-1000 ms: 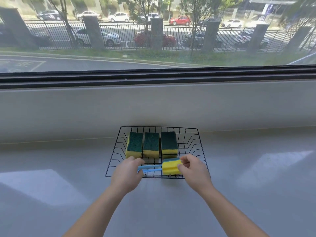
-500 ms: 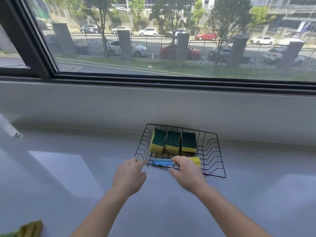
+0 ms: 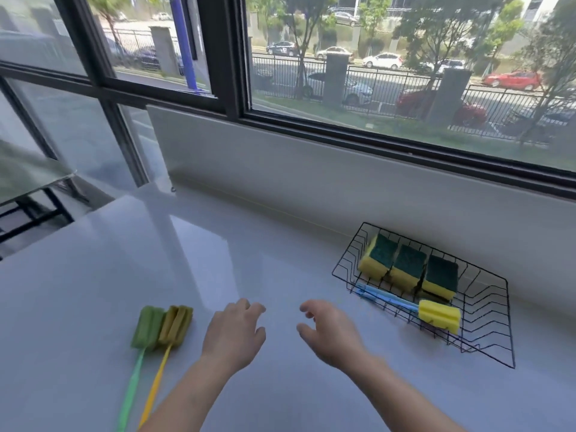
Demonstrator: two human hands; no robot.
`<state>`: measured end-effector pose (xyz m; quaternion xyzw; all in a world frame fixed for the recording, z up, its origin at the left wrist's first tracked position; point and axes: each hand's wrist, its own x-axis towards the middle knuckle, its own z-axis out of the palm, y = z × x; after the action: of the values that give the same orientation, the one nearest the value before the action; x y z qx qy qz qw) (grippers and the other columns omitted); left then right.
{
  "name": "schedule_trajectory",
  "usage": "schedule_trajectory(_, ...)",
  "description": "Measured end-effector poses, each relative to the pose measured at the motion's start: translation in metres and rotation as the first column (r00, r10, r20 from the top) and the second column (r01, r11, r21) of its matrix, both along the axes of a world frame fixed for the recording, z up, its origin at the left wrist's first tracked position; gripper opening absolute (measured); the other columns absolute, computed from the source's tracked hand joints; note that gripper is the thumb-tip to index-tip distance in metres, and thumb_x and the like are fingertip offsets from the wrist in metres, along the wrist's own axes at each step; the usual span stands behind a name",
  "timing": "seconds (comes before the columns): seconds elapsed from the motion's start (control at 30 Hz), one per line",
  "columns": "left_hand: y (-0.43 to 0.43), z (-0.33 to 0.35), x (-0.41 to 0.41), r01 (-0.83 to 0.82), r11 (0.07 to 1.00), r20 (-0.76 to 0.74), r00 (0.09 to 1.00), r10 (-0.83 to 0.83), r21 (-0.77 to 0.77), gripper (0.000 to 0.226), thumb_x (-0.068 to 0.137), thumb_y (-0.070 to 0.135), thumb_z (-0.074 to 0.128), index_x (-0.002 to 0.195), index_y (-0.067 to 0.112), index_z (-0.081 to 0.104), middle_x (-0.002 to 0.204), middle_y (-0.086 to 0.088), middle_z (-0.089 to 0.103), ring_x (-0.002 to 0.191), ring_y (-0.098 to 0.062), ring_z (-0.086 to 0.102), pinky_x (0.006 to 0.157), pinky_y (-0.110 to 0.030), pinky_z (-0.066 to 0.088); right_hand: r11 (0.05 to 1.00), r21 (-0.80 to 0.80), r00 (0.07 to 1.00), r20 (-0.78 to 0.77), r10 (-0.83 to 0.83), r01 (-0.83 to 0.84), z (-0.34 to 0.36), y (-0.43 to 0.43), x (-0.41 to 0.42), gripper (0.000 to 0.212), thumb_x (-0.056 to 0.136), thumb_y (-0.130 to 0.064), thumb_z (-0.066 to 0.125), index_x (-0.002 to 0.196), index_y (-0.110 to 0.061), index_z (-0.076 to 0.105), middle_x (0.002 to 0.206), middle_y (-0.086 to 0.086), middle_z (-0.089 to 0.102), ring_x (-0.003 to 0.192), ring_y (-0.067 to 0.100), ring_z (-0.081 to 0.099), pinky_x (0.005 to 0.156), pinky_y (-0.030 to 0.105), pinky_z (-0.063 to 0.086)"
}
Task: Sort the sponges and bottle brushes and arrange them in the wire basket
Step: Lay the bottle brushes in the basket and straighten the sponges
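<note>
Blue-handled bottle brush (image 3: 414, 310) now lies released in the wire basket (image 3: 486, 332); both hands, left hand (image 3: 233, 333) and right hand (image 3: 330, 330), fingers wide and empty, turn toward the green brush (image 3: 145, 330) and yellow brush (image 3: 174, 327) on the bench (image 3: 93, 291).

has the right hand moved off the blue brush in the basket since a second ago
Yes. The right hand has pulled back left of the wire basket, empty, leaving the blue-handled brush inside.

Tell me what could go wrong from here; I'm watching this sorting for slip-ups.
The green brush and the yellow-handled brush lie touching, so the left hand may drag both at once. The blue-handled brush already lies along the wire basket's near side, so more brushes may crowd there.
</note>
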<state>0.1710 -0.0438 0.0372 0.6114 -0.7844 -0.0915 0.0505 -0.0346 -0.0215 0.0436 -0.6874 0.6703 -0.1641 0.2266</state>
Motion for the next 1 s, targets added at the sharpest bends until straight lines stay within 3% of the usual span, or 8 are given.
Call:
schedule_trajectory(0.33, 0.043, -0.015, 0.114, -0.306, 0.949, -0.04, 0.95, 0.309, 0.07, 0.042, 0.093, 0.04, 0.043, 0.134, 0.034, 0.048, 0.126, 0.009, 0.053, 0.114, -0.016, 0.052, 0.087, -0.032, 0.046, 0.951, 0.166, 0.966, 0.044, 0.255, -0.259, -0.028, -0.008, 0.126, 0.042, 0.092, -0.04, 0.054, 0.132, -0.027, 0.056, 0.124, -0.007, 0.064, 0.114, 0.014, 0.059, 0.093, 0.029, 0.047)
schedule_trajectory(0.53, 0.064, -0.035, 0.168, -0.45, 0.885, -0.067, 0.886, 0.46, 0.122, 0.04, 0.091, 0.038, 0.046, 0.13, 0.035, 0.052, 0.121, 0.008, 0.056, 0.113, -0.017, 0.053, 0.086, -0.032, 0.048, 0.919, 0.277, 0.959, 0.092, 0.267, -0.282, -0.046, -0.013, 0.197, 0.039, 0.09, -0.04, 0.055, 0.124, -0.022, 0.064, 0.113, -0.003, 0.071, 0.108, 0.018, 0.063, 0.087, 0.029, 0.048)
schedule_trajectory(0.67, 0.065, -0.052, 0.19, -0.543, 0.829, -0.076, 0.829, 0.555, 0.131, 0.039, 0.092, 0.036, 0.049, 0.13, 0.031, 0.053, 0.115, 0.003, 0.058, 0.108, -0.019, 0.057, 0.082, -0.033, 0.05, 0.912, 0.345, 0.973, 0.138, 0.184, -0.222, -0.055, -0.018, 0.234, 0.031, 0.087, -0.038, 0.056, 0.094, -0.011, 0.071, 0.096, 0.007, 0.075, 0.093, 0.027, 0.068, 0.082, 0.036, 0.055)
schedule_trajectory(0.77, 0.059, -0.064, 0.198, -0.561, 0.811, -0.091, 0.81, 0.579, 0.164, 0.038, 0.092, 0.037, 0.051, 0.13, 0.029, 0.053, 0.11, 0.0, 0.06, 0.104, -0.022, 0.059, 0.08, -0.034, 0.051, 0.892, 0.425, 0.973, 0.222, 0.064, -0.155, -0.062, -0.019, 0.254, 0.031, 0.085, -0.038, 0.059, 0.069, -0.011, 0.061, 0.08, 0.013, 0.076, 0.078, 0.033, 0.072, 0.076, 0.045, 0.06)
schedule_trajectory(0.87, 0.051, -0.075, 0.202, -0.551, 0.81, -0.107, 0.81, 0.577, 0.203, 0.038, 0.092, 0.039, 0.053, 0.127, 0.025, 0.054, 0.107, -0.001, 0.062, 0.101, -0.022, 0.061, 0.08, -0.035, 0.051, 0.873, 0.483, 0.964, 0.259, -0.066, -0.07, -0.071, -0.018, 0.265, 0.033, 0.084, -0.04, 0.062, 0.063, -0.017, 0.056, 0.07, 0.012, 0.075, 0.063, 0.031, 0.074, 0.067, 0.042, 0.063)
schedule_trajectory(1.0, 0.043, -0.086, 0.204, -0.544, 0.804, -0.099, 0.81, 0.578, 0.238, 0.029, 0.091, 0.037, 0.056, 0.116, 0.024, 0.061, 0.103, 0.001, 0.066, 0.098, -0.022, 0.064, 0.078, -0.034, 0.052, 0.871, 0.49, 0.969, 0.231, -0.088, -0.037, -0.081, -0.023, 0.271, 0.034, 0.084, -0.041, 0.066, 0.06, -0.017, 0.059, 0.063, 0.009, 0.074, 0.052, 0.026, 0.071, 0.06, 0.035, 0.062)
